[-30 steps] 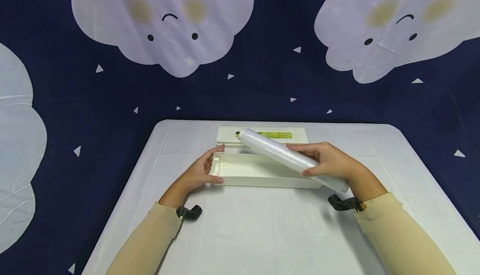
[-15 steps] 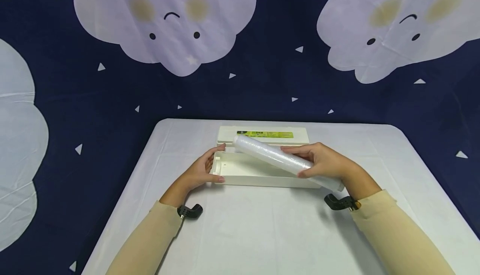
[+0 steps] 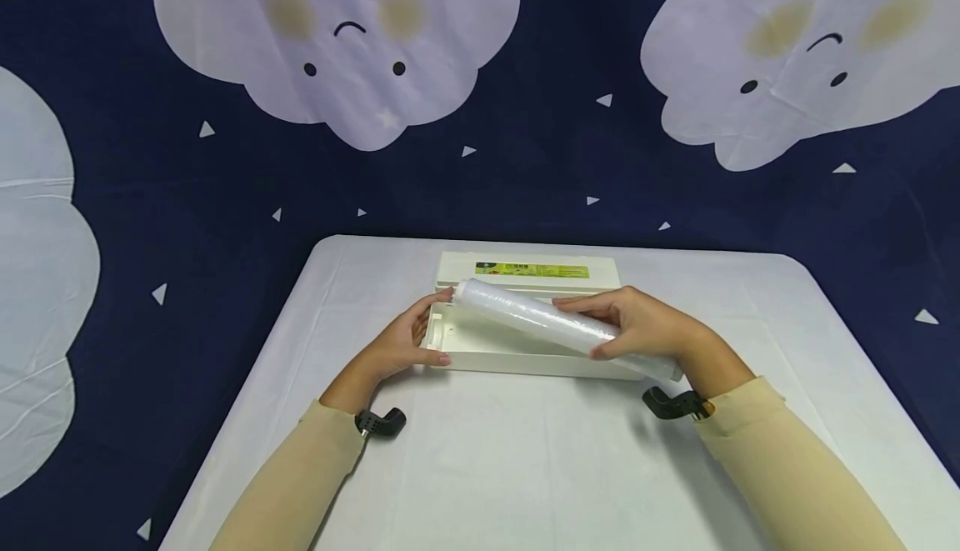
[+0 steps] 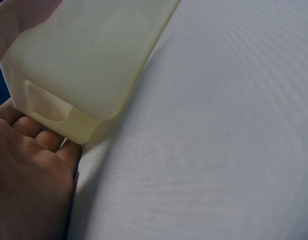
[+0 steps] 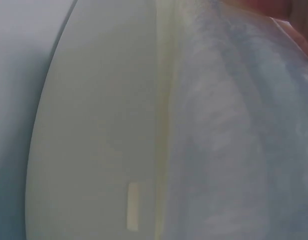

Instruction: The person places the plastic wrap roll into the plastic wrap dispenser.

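Note:
A long white box (image 3: 517, 363) lies open on the table, its lid (image 3: 528, 258) standing behind it with a yellow-green label. My left hand (image 3: 393, 344) grips the box's left end, thumb on the front wall and fingers round the back; the left wrist view shows the fingers under the end of the box (image 4: 99, 55). A roll of cling film (image 3: 517, 309) slants over the opening, held by my right hand (image 3: 651, 328) near its right end. Its left end is raised near the left fingertips, and its lower right end overlaps the box's front right corner. The right wrist view shows the film (image 5: 218, 130) close beside the box wall (image 5: 94, 125).
A white cloth covers the table (image 3: 480, 459). Behind the table hangs a dark blue curtain (image 3: 540, 184) with printed clouds and small triangles. Each wrist wears a black camera mount.
My right hand has shifted left with the cling film roll, and the roll's left end has come down towards the box's left end. The left hand keeps its grip on the box.

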Demonstrator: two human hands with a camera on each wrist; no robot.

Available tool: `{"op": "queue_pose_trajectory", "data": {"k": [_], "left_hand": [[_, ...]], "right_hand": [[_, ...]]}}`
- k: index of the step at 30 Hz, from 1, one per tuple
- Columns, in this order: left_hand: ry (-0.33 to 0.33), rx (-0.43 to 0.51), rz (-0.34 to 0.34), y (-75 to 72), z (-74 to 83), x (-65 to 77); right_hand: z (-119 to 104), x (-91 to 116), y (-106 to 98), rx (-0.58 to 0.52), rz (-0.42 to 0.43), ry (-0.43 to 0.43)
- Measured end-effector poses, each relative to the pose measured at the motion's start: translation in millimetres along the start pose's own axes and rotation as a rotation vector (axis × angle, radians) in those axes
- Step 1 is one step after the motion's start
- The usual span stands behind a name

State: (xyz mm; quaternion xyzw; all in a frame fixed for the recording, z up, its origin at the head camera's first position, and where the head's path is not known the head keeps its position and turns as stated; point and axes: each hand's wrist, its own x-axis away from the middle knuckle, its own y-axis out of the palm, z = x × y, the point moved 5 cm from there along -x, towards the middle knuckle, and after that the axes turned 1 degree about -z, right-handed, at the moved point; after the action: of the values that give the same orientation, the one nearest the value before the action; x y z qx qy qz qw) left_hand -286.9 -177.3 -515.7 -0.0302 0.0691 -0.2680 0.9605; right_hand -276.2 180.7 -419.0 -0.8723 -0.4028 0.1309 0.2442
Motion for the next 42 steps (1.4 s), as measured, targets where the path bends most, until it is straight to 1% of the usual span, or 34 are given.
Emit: {"op": "queue_pose_trajectory", "data": {"k": [6,10,17,24,32,38,42], "left_hand": [[-0.025,-0.011,0.011,-0.4,-0.8,-0.2],[-0.027,-0.022,0.013,-1.2,-1.8,-0.2],[-0.033,-0.046,0.006,-1.2,-3.3,-0.4],[-0.008,-0.031,-0.005,-1.1,-3.7,-0.5],[-0.009,-0.032,0.001,-1.9,-3.8,0.9],[0.019,-0.017,-0.010,-2.2,-4.5,-0.3],[0.029,-0.019,-0.014,-2.0,-4.6,-1.1]], "right_hand": [[1,-4,2,0.009,-0.025,-0.029],[0,-7,3,0.027,-0.042,-0.047],[-3,-12,6,0.040,-0.079,-0.042],[-4,-17,9,0.051,-0.106,-0.045],[-8,-25,12,0.031,-0.143,-0.074],[-12,-28,14,0.008,-0.172,-0.056],[-12,-30,15,0.028,-0.185,-0.057]]}}
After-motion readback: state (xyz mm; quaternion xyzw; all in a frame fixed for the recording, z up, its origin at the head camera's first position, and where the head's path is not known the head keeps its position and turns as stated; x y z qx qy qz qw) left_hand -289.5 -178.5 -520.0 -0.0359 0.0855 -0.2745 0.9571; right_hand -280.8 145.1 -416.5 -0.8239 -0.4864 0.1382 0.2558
